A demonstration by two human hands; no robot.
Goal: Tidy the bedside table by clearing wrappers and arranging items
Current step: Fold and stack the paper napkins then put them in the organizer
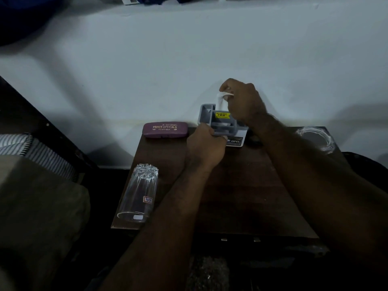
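A white wall (147,70) fills the upper half of the frame, and a dark wooden bedside table (241,185) stands against it in dim light. At the table's far edge, just right of centre, sits a grey plastic organiser (206,116) with several open compartments and a yellow price sticker (222,115) on an inner wall. It rests on or just against a white box (236,140) printed with "OPEL"; which of the two cannot be told. The left hand (204,145) grips the organiser's near left corner, fingers curled round its edge. The right hand (243,101) is above the organiser, thumb and fingers pinching a crumpled white wrapper (220,99). The wrapper's lower end hangs down to the rim of a rear compartment, and whether it still reaches inside cannot be told. Left of the organiser, apart from it and against the wall, lies a closed purple spectacle case (165,129) lettered "PRINCE OPTICALS". Toward the lower left of the table a clear glass tumbler (138,194) lies on its side near the left edge. Its thick base points toward the wall, its mouth points toward the bottom of the frame, and it carries a small label. At the table's far right corner sits a clear glass dish (317,138), partly hidden by the right forearm. On the left of the frame are a striped cloth (31,150) and an olive blanket (37,206).
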